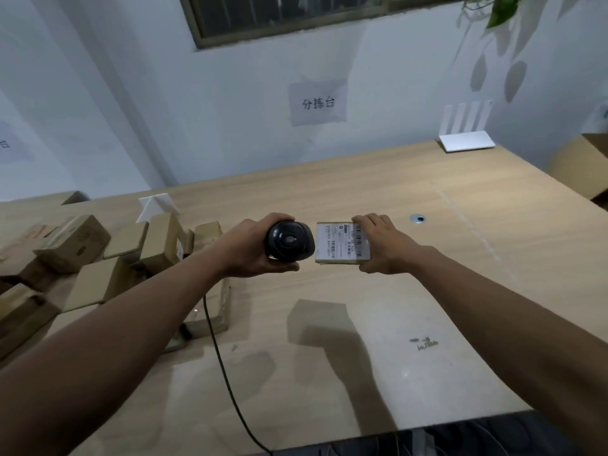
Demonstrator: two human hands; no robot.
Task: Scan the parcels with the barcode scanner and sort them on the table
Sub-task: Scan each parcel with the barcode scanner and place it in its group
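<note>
My left hand (245,250) grips a black barcode scanner (289,241), raised above the wooden table (427,258). Its head sits right beside a small cardboard parcel (339,243) with a white shipping label facing me. My right hand (383,246) holds that parcel by its right edge, fingers over the top and thumb under it. The scanner's black cable (227,366) hangs down to the table's near edge. A pile of several brown parcels (108,258) lies on the left of the table.
A folded white card (154,207) stands behind the pile. A white router (465,136) sits at the far right corner, an open carton (589,166) beyond it. A round cable grommet (418,219) is set in the tabletop. A paper sign (318,103) hangs on the wall.
</note>
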